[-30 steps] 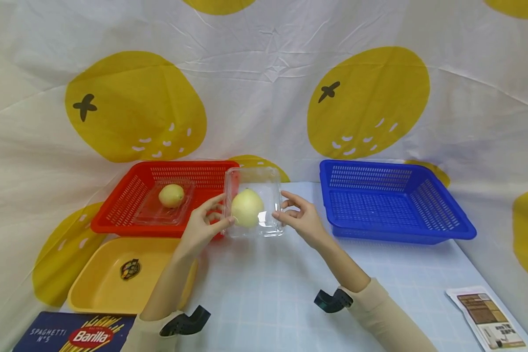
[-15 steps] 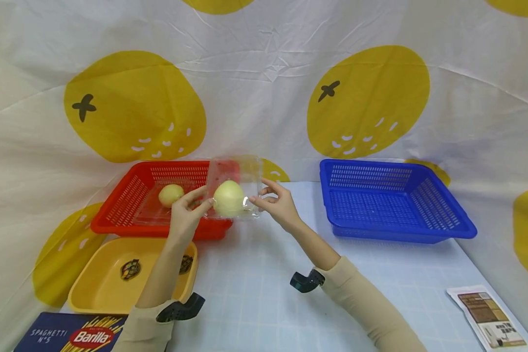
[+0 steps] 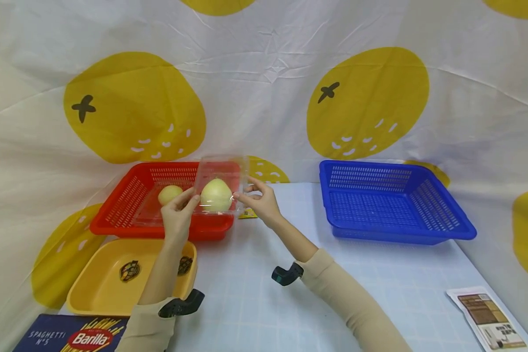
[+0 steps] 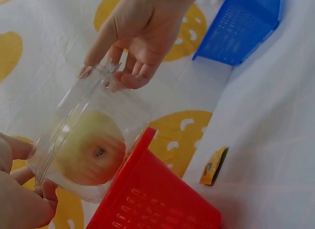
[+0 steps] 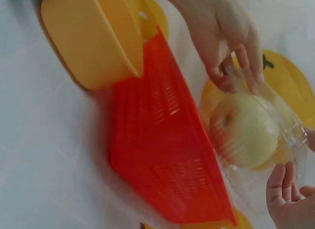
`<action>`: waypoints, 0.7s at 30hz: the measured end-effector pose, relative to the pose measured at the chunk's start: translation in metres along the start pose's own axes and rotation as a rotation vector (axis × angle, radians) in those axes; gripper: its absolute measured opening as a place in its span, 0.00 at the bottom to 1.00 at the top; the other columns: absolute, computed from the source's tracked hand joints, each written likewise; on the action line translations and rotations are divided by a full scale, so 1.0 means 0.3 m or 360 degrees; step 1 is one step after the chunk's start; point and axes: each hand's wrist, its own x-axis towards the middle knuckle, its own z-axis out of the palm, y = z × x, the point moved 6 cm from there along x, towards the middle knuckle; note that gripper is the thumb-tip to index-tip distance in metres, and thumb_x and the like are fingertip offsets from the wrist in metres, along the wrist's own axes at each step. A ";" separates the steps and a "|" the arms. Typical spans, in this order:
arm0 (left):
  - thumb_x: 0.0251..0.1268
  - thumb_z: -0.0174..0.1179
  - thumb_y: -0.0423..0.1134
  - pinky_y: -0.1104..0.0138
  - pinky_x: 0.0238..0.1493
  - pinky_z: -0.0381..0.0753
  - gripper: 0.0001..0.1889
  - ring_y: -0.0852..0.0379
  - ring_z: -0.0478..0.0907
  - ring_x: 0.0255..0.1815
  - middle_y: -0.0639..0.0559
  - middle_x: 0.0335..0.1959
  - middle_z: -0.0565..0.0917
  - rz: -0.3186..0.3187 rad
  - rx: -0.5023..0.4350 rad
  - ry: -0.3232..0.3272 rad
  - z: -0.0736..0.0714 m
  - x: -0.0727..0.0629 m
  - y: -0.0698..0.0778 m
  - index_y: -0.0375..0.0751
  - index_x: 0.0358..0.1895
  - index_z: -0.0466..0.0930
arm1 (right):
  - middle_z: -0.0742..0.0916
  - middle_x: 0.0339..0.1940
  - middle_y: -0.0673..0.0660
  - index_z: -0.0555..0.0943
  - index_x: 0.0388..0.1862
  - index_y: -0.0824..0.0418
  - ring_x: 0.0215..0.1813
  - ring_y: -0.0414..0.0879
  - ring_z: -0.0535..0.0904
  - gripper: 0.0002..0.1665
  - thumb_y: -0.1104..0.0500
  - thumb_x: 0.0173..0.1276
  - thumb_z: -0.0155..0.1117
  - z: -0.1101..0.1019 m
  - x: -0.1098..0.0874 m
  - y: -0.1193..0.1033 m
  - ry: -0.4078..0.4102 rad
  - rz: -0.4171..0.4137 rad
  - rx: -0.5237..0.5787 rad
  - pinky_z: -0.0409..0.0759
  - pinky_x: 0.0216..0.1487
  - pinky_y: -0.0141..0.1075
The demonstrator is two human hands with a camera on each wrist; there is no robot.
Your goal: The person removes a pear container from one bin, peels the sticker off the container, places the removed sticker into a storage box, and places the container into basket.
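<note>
A clear plastic clamshell box point(image 3: 217, 167) with a round pale yellow-green fruit point(image 3: 216, 196) inside is held over the right part of the red basket point(image 3: 116, 210). My left hand point(image 3: 177, 215) pinches its left edge between thumb and fingers. At the opposite edge, my right hand point(image 3: 263, 203) grips the box the same way. The fruit's dark end spot shows through the plastic in the left wrist view. Inside the basket, on the left, lies another clear clamshell point(image 3: 147, 215) with a smaller pale yellow fruit point(image 3: 168, 194), partly hidden by my left hand.
A blue basket point(image 3: 391, 232) stands at the right. In front of the red basket is a yellow tray point(image 3: 101, 288), with a spaghetti box point(image 3: 48, 335) nearer me. A small yellow packet point(image 4: 214, 166) lies beside the red basket. A white-and-brown pouch point(image 3: 488, 318) lies far right.
Both hands have carried the clamshell with its fruit leftward, from the red basket's right end to over the basket. The small yellow packet has come into sight behind it.
</note>
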 end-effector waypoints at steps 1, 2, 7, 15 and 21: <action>0.62 0.60 0.31 0.80 0.41 0.75 0.19 0.67 0.76 0.37 0.67 0.30 0.82 -0.0006 -0.0014 0.0008 -0.005 0.003 -0.006 0.25 0.55 0.76 | 0.75 0.37 0.55 0.67 0.66 0.68 0.23 0.39 0.77 0.37 0.66 0.58 0.67 0.006 0.004 0.002 0.0003 -0.0003 0.0008 0.75 0.27 0.28; 0.62 0.61 0.31 0.80 0.41 0.75 0.19 0.67 0.77 0.37 0.67 0.30 0.82 -0.0012 -0.0032 0.0020 -0.010 0.007 -0.012 0.25 0.55 0.75 | 0.74 0.37 0.55 0.67 0.66 0.68 0.23 0.40 0.77 0.36 0.66 0.58 0.68 0.012 0.008 0.002 0.0004 -0.0012 0.0014 0.74 0.26 0.28; 0.61 0.61 0.30 0.79 0.43 0.75 0.19 0.67 0.78 0.38 0.65 0.33 0.83 -0.0011 -0.0124 0.0099 -0.033 0.016 -0.032 0.24 0.55 0.75 | 0.75 0.37 0.57 0.68 0.65 0.69 0.23 0.42 0.76 0.36 0.65 0.59 0.68 0.042 0.024 -0.002 -0.0018 -0.0047 0.0007 0.78 0.28 0.29; 0.61 0.60 0.27 0.79 0.41 0.76 0.18 0.63 0.76 0.38 0.60 0.33 0.82 0.0064 -0.0221 0.0197 -0.054 0.011 -0.039 0.21 0.54 0.75 | 0.76 0.42 0.69 0.68 0.65 0.68 0.24 0.39 0.76 0.35 0.65 0.59 0.68 0.070 0.026 -0.008 -0.0053 -0.0108 -0.0050 0.78 0.28 0.29; 0.61 0.60 0.27 0.78 0.41 0.77 0.18 0.60 0.76 0.38 0.56 0.34 0.83 0.0122 -0.0311 0.0249 -0.066 0.013 -0.042 0.19 0.52 0.74 | 0.76 0.37 0.61 0.68 0.65 0.70 0.19 0.39 0.69 0.36 0.66 0.58 0.68 0.090 0.028 -0.009 -0.0040 -0.0131 -0.0076 0.73 0.26 0.25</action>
